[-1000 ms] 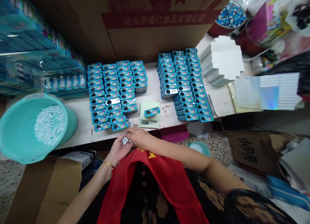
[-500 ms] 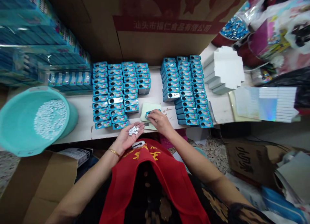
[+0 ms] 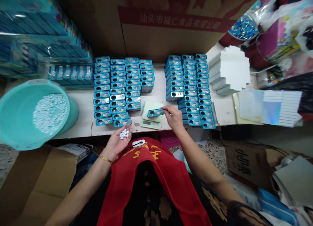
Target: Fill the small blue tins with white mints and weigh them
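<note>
My left hand [image 3: 119, 142] is palm up and cupped, with a small pile of white candies [image 3: 124, 133] lying in it. With thumb and fingertips, my right hand [image 3: 173, 117] grips the right end of a small blue box [image 3: 155, 113] with a round dark hole near its left end. That box is over a pale kitchen scale [image 3: 151, 123]; whether it rests on the plate I cannot tell. Rows of similar blue boxes stand to the left [image 3: 118, 97] and right [image 3: 192, 98] of the scale.
A turquoise basin [image 3: 72, 110] at the left holds many white candies. Film-wrapped blue packs [image 3: 70, 33] are stacked behind it. A large cardboard carton [image 3: 146, 45] walls off the back. White folded cartons [image 3: 233, 69] and a pile of cards [image 3: 271, 105] lie at the right.
My right hand has shifted from above the blue box to its right end and now holds it there. My left hand has drawn slightly left and away from the scale with the candies.
</note>
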`<act>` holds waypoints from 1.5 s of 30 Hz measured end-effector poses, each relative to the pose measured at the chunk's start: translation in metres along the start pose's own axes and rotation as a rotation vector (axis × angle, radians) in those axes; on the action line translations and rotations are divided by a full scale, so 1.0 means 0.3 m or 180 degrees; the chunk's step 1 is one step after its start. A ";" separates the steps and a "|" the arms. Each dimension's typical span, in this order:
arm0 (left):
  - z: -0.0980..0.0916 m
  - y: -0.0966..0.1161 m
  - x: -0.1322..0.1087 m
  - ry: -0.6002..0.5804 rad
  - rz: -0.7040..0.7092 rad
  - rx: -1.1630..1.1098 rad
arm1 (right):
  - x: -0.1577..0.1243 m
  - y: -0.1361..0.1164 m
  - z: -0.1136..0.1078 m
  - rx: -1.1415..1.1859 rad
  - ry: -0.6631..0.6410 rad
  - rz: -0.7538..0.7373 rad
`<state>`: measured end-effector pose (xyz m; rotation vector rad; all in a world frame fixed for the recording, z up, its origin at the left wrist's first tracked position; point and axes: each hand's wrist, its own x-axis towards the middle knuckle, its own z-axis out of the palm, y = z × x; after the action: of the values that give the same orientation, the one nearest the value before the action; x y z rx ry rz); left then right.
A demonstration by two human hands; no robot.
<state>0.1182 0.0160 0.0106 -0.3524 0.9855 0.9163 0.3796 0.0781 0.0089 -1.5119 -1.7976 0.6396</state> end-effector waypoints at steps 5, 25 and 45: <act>-0.093 0.039 -0.018 -0.0046 0.0090 -0.0116 | -0.035 0.054 -0.056 -0.0055 0.0226 0.0183; -0.104 0.050 -0.031 0.0127 0.0096 -0.0011 | 0.000 0.090 0.020 -0.0512 -0.0871 -0.0253; 0.184 -0.030 0.180 -0.0026 -0.0039 0.0369 | -0.030 -0.247 -0.027 -0.2114 -0.1409 -0.1198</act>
<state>0.1687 0.0727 -0.0063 -0.2565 1.0231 0.8448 0.3395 0.0541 0.0675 -1.4221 -2.7445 0.1919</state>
